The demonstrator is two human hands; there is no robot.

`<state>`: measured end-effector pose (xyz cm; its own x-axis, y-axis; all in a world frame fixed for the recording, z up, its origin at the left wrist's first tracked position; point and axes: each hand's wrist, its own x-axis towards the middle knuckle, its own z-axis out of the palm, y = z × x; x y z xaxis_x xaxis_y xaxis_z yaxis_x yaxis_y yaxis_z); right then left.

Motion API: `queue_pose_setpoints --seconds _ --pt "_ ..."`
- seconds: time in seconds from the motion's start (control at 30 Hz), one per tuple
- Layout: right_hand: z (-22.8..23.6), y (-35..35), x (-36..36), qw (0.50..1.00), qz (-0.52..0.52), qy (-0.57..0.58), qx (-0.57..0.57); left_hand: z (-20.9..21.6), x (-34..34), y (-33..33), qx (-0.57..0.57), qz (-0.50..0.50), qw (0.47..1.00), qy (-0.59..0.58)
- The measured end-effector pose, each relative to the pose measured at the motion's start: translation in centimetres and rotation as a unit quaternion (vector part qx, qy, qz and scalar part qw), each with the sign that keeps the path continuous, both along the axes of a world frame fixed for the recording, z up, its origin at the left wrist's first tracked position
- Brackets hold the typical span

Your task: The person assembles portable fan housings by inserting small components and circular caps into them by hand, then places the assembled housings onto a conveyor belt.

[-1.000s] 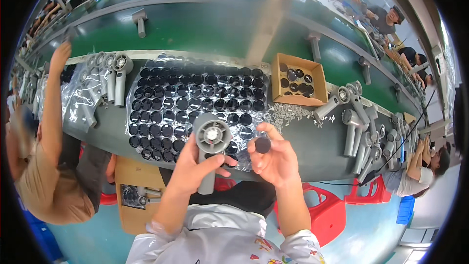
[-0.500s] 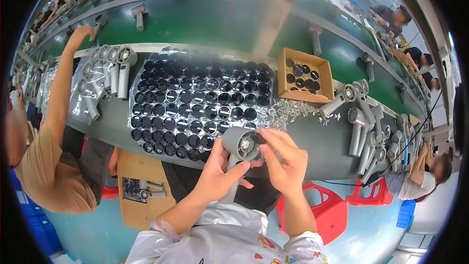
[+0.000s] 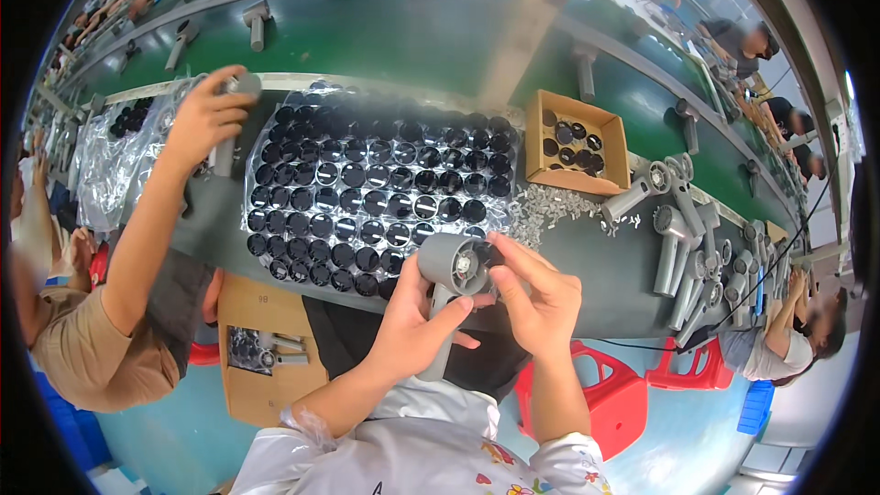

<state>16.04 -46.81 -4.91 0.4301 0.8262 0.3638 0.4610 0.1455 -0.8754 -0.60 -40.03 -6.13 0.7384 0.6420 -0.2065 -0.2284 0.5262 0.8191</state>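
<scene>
My left hand [image 3: 412, 325] is wrapped round a grey handheld fan [image 3: 438, 261], its round head upward and its open face turned to the right. Inside the head a pale hub with ribs shows. Between the thumb and fingers of my right hand [image 3: 541, 302] is a black round cap [image 3: 493, 255], tilted at the right rim of the fan's head. The fingers partly hide this cap. Just beyond both hands, rows of black round caps [image 3: 376, 202] lie on clear plastic on the table.
An open cardboard box [image 3: 623, 151] with several black caps stands at the right back. Small pale pieces [image 3: 550, 206] are scattered before it. Grey fans [image 3: 669, 225] lie farther right. At left, a co-worker's hand [image 3: 206, 119] grasps a fan. A green conveyor [image 3: 367, 37] runs behind; red stools [image 3: 587, 403] stand below.
The co-worker's hand at left has come back from the conveyor to a fan on the table. My hands have barely moved; the black cap stays at the fan's rim.
</scene>
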Motion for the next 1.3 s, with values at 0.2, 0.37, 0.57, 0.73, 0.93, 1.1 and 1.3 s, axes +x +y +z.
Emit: queue_pose_setpoints --seconds 0.2,0.37,0.57,0.73,0.93,1.1,1.3 --pt "0.0 -0.2 0.2 0.999 0.024 -0.025 -0.022 -0.2 0.1 -0.3 0.049 0.028 0.998 0.016" --pt "0.2 -0.3 -0.7 0.998 -0.019 0.042 -0.052 -0.2 0.1 -0.2 0.066 0.028 0.997 0.016" --pt "0.8 -0.4 -1.3 0.998 -0.042 0.038 -0.027 -0.1 0.1 -0.2 0.07 0.028 0.997 0.023" --pt "0.5 -0.4 -1.4 0.998 -0.046 0.032 -0.025 -0.1 0.2 -0.3 0.085 0.04 0.995 0.04" --pt "-0.3 0.2 -1.1 1.0 -0.006 -0.017 0.025 0.0 0.3 0.0 0.096 0.046 0.993 0.055" --pt "-0.1 0.3 -0.7 0.997 0.028 -0.069 0.013 0.1 0.0 0.6 0.09 0.039 0.994 0.056" --pt "0.8 0.2 -0.7 0.994 0.034 -0.104 -0.014 0.2 0.1 0.7 0.113 0.034 0.991 0.07"
